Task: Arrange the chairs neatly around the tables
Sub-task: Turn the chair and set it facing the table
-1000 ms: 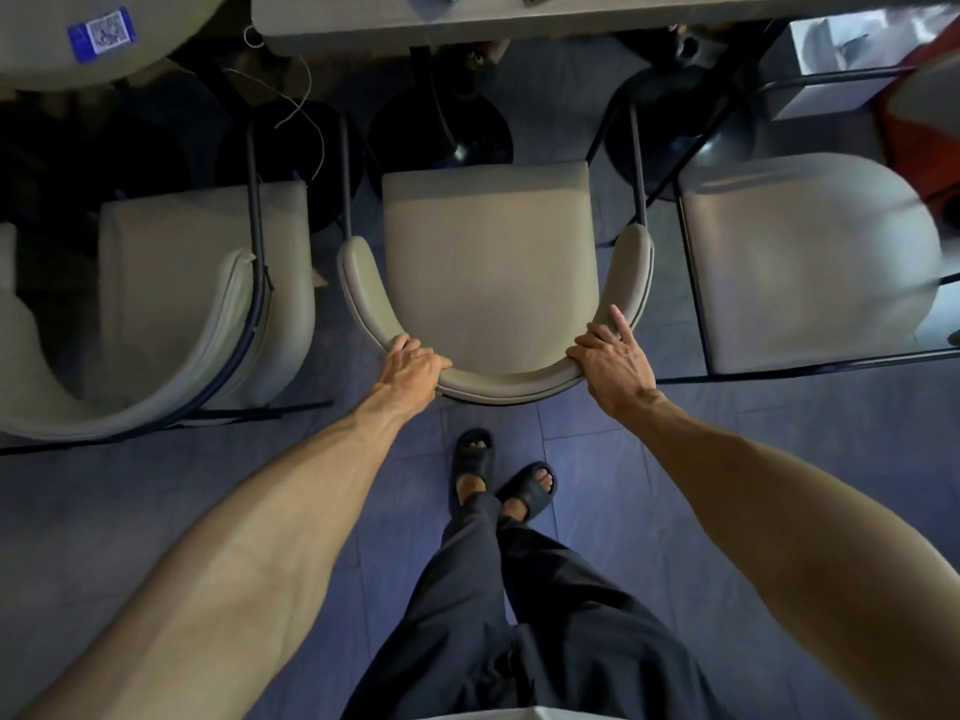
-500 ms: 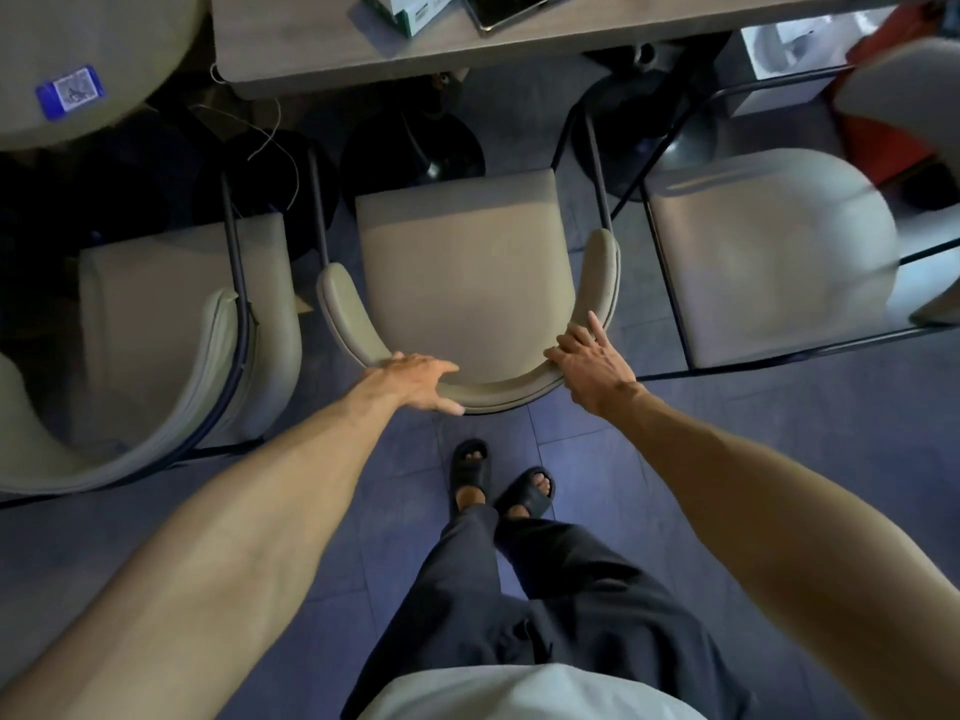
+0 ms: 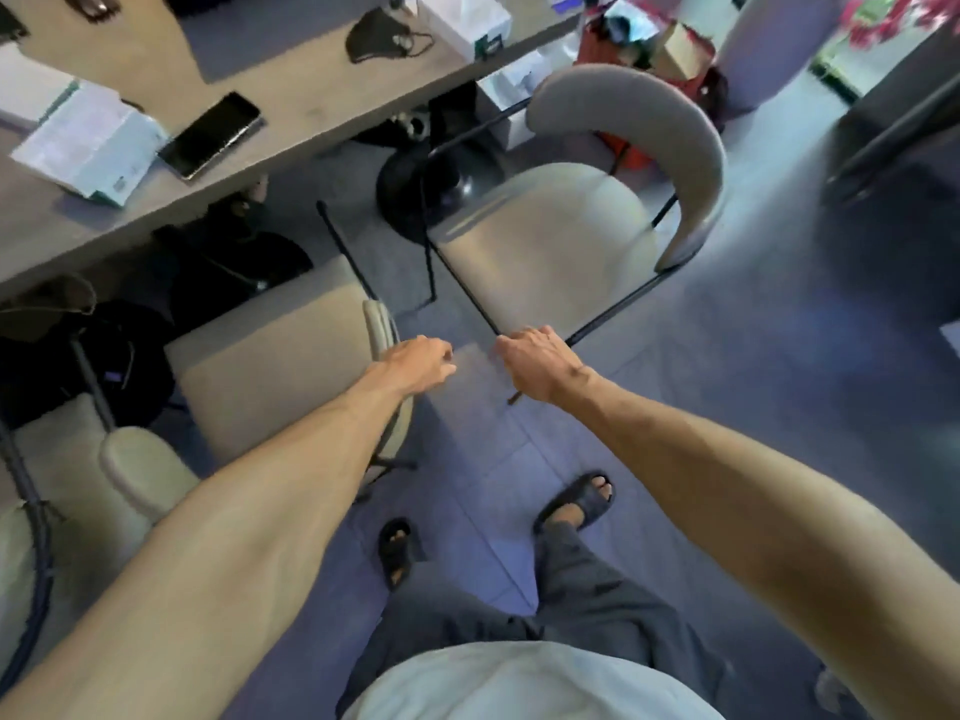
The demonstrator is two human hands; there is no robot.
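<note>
Blue-grey floor tiles run under a long grey desk carrying a black phone, a folded printed paper and a black face mask. From the head camera I count three chairs along its near side. Nearest the middle, a beige cushioned chair stands with its seat front close to the desk edge, and I judge that one as good as placed. A second beige chair at the lower left is mostly cut off by the frame, so I cannot say how it sits. What is left, as I read it, is the beige chair with the curved backrest and thin black metal frame on the right. It stands out from the desk and at an angle to the desk edge, so it wants turning and pushing in. Both arms reach forward and down toward the gap between these two chairs. The left hand hangs just past the middle chair's curved back, its fingers loosely curled with nothing in them. The right hand is at the near corner of the angled chair's black frame, knuckles up and fingers curled under. Blur keeps me from telling whether they actually grip the rod or only lie over it.
</note>
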